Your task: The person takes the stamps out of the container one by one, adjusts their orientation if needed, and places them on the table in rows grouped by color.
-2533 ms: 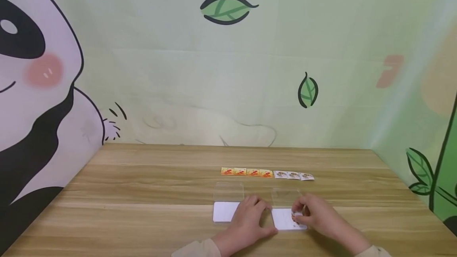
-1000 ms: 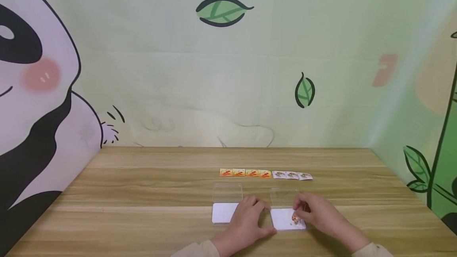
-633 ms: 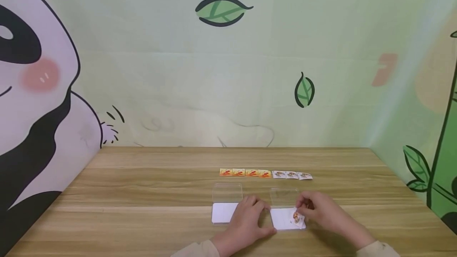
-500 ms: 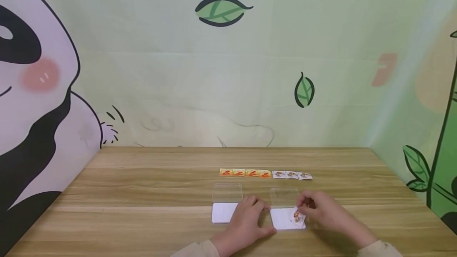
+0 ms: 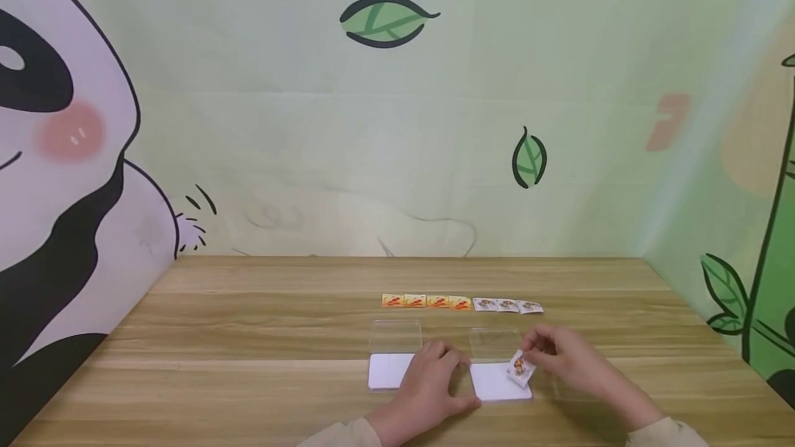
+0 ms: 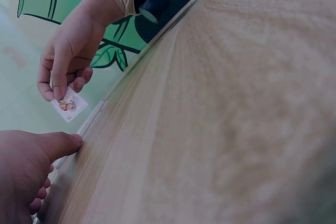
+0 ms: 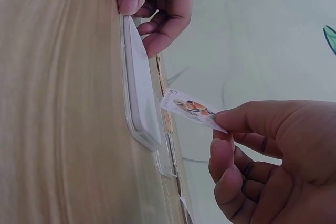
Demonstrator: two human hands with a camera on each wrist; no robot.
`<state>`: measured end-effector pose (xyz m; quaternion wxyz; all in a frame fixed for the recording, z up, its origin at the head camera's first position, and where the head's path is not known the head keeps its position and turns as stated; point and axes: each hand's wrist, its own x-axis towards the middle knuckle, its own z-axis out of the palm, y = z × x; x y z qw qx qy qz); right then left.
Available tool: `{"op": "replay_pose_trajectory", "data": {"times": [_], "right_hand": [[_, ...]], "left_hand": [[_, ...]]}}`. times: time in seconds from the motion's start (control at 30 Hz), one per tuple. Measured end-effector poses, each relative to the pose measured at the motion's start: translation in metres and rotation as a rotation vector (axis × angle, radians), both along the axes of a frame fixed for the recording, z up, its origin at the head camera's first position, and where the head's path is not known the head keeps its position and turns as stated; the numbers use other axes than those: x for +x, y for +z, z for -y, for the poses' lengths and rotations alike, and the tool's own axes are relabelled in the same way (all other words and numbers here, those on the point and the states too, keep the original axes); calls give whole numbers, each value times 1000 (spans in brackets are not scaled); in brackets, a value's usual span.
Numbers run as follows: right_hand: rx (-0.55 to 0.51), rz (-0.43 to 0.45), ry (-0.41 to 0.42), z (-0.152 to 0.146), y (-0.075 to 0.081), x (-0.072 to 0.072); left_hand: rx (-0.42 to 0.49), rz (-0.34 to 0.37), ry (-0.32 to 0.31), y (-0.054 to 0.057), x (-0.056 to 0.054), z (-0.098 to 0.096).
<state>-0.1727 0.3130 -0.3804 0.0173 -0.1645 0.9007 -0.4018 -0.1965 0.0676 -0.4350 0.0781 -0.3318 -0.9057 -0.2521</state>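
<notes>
My right hand (image 5: 568, 359) pinches a small white stamp (image 5: 520, 368) by one corner between thumb and forefinger. Printed with an orange and brown figure, the stamp tilts above the right end of a clear plastic case (image 5: 491, 381) filled with white. In the right wrist view the stamp (image 7: 190, 110) is raised off the white surface. My left hand (image 5: 435, 381) holds the left end of this case, thumb at the near corner and fingers at the far one. The case's clear lid (image 5: 495, 343) lies folded back behind it.
A second clear case (image 5: 390, 371) with a white filling stands left of my left hand, its lid (image 5: 395, 335) folded back. Behind both cases runs a row of several yellow-and-red stamps (image 5: 426, 301), continued by three white stamps (image 5: 507, 305). A printed cloth backdrop (image 5: 279, 123) borders the wooden table.
The stamp lay over the right end of the white filling; my right hand has lifted it by its corner, moving slightly up and right. My left hand has stayed at the case.
</notes>
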Motion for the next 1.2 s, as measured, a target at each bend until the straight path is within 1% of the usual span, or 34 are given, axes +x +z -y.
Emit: {"op": "replay_pose_trajectory", "data": {"times": [0.17, 0.37, 0.57, 0.7, 0.9, 1.1, 1.2], "right_hand": [[-30, 23, -4, 0, 1, -1], [-33, 14, -26, -4, 1, -1], [-34, 19, -41, -7, 2, -4], [-34, 41, -72, -8, 4, -6], [-30, 38, -110, -10, 9, -12], [-27, 59, -151, -10, 14, -18], [-28, 59, -182, -11, 16, -21]], "left_hand": [[8, -2, 0, -1, 1, 1], [15, 4, -8, -2, 2, 1], [7, -2, -1, -1, 2, 0], [4, -10, 1, -1, 1, 0], [-1, -7, 4, -1, 2, -1], [1, -11, 1, 1, 3, 1], [4, -15, -2, 1, 2, 1]]}}
